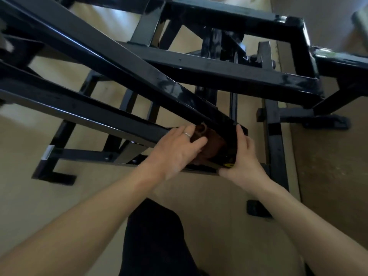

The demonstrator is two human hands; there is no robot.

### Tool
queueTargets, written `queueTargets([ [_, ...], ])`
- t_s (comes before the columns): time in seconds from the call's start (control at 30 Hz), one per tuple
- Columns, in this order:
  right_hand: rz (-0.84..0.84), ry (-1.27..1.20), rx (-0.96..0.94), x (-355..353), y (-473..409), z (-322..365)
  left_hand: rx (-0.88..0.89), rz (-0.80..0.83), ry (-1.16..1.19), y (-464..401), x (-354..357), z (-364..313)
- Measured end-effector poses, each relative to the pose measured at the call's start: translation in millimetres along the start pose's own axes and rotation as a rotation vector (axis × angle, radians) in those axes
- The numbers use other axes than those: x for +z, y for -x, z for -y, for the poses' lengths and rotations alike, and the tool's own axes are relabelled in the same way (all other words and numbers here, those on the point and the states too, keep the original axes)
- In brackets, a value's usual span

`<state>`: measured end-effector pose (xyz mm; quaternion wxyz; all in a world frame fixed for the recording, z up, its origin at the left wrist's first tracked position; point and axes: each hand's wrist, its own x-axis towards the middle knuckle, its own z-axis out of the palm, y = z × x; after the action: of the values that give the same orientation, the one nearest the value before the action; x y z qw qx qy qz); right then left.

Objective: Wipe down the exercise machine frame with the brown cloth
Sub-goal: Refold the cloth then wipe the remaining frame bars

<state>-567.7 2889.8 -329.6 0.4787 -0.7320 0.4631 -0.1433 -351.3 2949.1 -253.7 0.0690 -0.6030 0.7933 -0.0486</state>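
Observation:
The black steel exercise machine frame (199, 66) fills the upper view, its square bars crossing at angles. Where two long bars meet near the centre, the brown cloth (214, 145) is bunched against the black end plate. My left hand (177, 150), with a ring on one finger, holds the cloth there; its fingers curl over the cloth and partly hide it. My right hand (244, 156) grips the right edge of the same end plate, thumb underneath near a yellow sticker (229, 165).
The frame's feet (53, 177) stand on a tan floor (39, 196). A vertical black bar (275, 140) runs down just right of my right hand. My dark-clothed leg (157, 240) shows at the bottom centre.

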Motion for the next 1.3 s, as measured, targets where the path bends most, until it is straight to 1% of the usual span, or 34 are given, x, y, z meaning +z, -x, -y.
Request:
queueTargets([
  [0.1,0.057,0.074,0.020,-1.4,-1.6,0.4,0.007,-0.057,-0.028,37.1,-43.0,44.7],
  [0.2,0.072,0.119,0.027,3.9,1.8,3.5,-0.114,-0.089,-0.158,74.2,-85.7,97.8],
  [0.27,0.067,0.122,0.045,7.9,2.6,6.5,-0.199,-0.081,-0.228,82.2,-100.0,112.3],
  [0.37,0.074,0.124,0.071,5.4,2.0,12.7,-0.183,-0.080,-0.283,74.7,-88.2,93.1],
  [0.47,0.086,0.187,0.064,-2.2,4.8,24.1,-0.169,-0.105,-0.256,57.7,-59.3,55.2],
  [0.53,0.039,0.353,-0.018,-2.3,10.8,34.7,-0.172,-0.096,-0.258,41.5,-40.9,27.9],
  [0.6,-0.003,0.520,-0.154,4.0,16.1,46.1,-0.155,-0.078,-0.243,27.0,-24.9,6.1],
  [0.63,0.004,0.524,-0.201,8.9,17.2,52.0,-0.146,-0.068,-0.232,22.3,-19.1,-0.3],
  [0.7,0.044,0.445,-0.239,18.8,16.9,65.3,-0.134,-0.075,-0.212,19.7,-14.3,2.3],
  [0.8,0.072,0.385,-0.280,31.2,9.9,88.2,-0.101,-0.130,-0.215,35.8,-28.3,32.1],
  [0.9,0.125,0.354,-0.322,44.8,-0.9,116.6,-0.126,-0.163,-0.259,69.1,-57.6,70.3],
  [0.97,0.193,0.367,-0.332,56.5,-10.6,136.3,-0.170,-0.194,-0.306,97.3,-84.6,99.7],
  [1.03,0.246,0.417,-0.323,69.7,-21.5,153.0,-0.251,-0.220,-0.397,126.1,-116.9,138.6],
  [1.1,0.271,0.459,-0.269,80.8,-29.3,166.0,-0.364,-0.188,-0.497,150.2,-149.7,174.1],
  [1.2,0.188,0.493,-0.234,96.4,-31.8,170.5,-0.456,-0.139,-0.579,161.1,-169.3,190.6],
  [1.3,0.139,0.468,-0.225,103.8,-33.0,163.7,-0.502,-0.200,-0.552,149.3,-145.5,170.0],
])
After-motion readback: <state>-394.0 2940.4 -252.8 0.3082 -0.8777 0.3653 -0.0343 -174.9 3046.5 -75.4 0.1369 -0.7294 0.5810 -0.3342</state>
